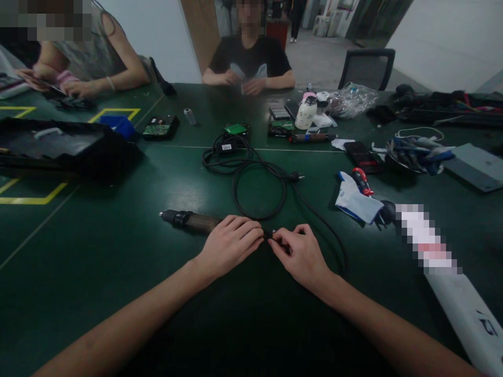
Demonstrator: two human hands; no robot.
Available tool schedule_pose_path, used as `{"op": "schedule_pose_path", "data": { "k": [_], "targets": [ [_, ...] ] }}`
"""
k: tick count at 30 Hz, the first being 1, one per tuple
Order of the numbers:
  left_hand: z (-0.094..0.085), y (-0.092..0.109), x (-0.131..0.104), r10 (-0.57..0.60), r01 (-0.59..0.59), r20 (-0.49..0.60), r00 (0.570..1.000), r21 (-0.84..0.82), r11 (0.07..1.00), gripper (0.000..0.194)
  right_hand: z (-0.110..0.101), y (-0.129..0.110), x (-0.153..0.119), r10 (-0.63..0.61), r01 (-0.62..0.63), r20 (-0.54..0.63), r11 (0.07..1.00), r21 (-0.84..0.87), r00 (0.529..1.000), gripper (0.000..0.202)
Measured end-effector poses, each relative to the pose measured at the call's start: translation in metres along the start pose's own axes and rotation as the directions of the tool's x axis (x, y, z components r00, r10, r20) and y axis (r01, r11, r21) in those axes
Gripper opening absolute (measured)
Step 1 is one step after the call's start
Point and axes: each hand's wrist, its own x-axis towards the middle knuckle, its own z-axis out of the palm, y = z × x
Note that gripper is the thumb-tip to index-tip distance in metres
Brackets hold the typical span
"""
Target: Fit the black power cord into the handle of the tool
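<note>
Gripping the driver (pixel 198 222) in the left hand (pixel 231 243), pinching its cable end (pixel 271 235) in the right (pixel 301 254), coiled cord (pixel 260 189) lying beyond.

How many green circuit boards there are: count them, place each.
3: a board right of the blue bin, another just beyond the labelled black block, a third left of the white bottle. More may be hidden.

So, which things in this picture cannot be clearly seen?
All in the head view:
Dark tool: rear end covered by the left hand.
Small dark piece by the right hand: mostly hidden by fingertips.
Cable label: too small to read.
White bar: partly pixelated, cut off at the lower right.
</note>
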Motion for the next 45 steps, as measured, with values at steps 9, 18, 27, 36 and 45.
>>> {"op": "schedule_pose_path", "data": {
  "k": [9,18,27,36,45],
  "targets": [
    [0.0004,0.0003,-0.0003,-0.008,0.008,-0.002,1.000,-0.034,0.999,0.019,-0.0002,-0.0010,0.0004,0.006,-0.006,-0.002,1.000,0.007,1.000,0.015],
    [-0.0001,0.0027,0.0005,-0.018,0.018,0.010,1.000,-0.008,1.000,0.020,-0.0015,-0.0023,-0.0005,0.005,-0.005,0.004,1.000,0.002,1.000,0.015],
    [0.0019,0.0015,-0.0018,0.005,-0.005,0.010,1.000,-0.014,1.000,0.021,0.0009,-0.0005,-0.0008,0.004,-0.004,0.000,1.000,0.002,1.000,0.012],
    [-0.0001,0.0039,-0.0001,-0.010,0.009,0.035,0.999,0.006,1.000,0.022,0.0003,-0.0012,-0.0007,-0.001,0.001,0.009,1.000,0.006,1.000,0.012],
    [0.0006,0.0045,0.0011,-0.022,0.022,0.037,0.999,0.003,1.000,0.021,0.0002,-0.0017,-0.0009,0.000,0.000,-0.005,1.000,0.007,1.000,0.012]
  ]
}}
